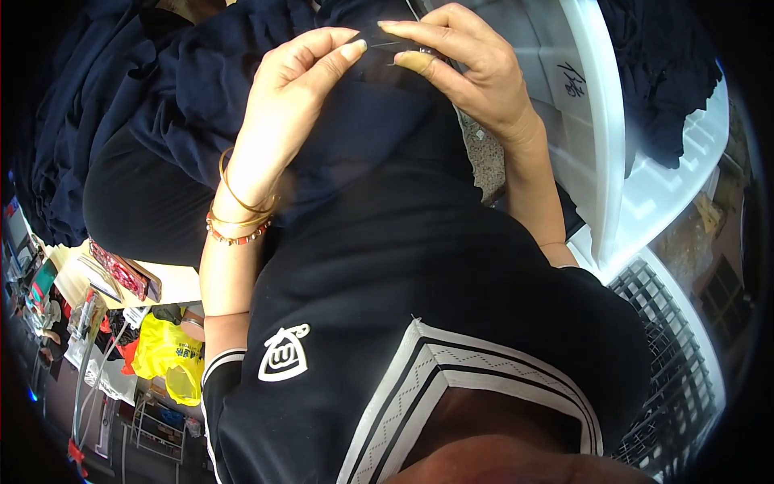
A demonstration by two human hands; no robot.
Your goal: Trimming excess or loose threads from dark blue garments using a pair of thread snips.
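Observation:
At the top of the view my left hand (pixel 300 71) is closed in a pinch, thumb against forefinger. A thin pale strand (pixel 384 44) runs from its fingertips toward my right hand (pixel 476 71); whether it is thread or a needle I cannot tell. My right hand is curled, its thumb and forefinger tips a little apart in front of dark fabric. The right thumb tip has a yellowish cover, and a small shiny bit shows beside it. What the right fingers grip is hidden. Dark navy cloth (pixel 355 121) lies beneath both hands, across my lap.
More navy cloth (pixel 185 89) is heaped to the left. On the right stand a white plastic crate (pixel 601 105) with dark fabric over it and a lattice basket (pixel 669 363). Phones (pixel 121 270) lie on a pale tabletop (pixel 181 282) at left, above a yellow plastic bag (pixel 169 351).

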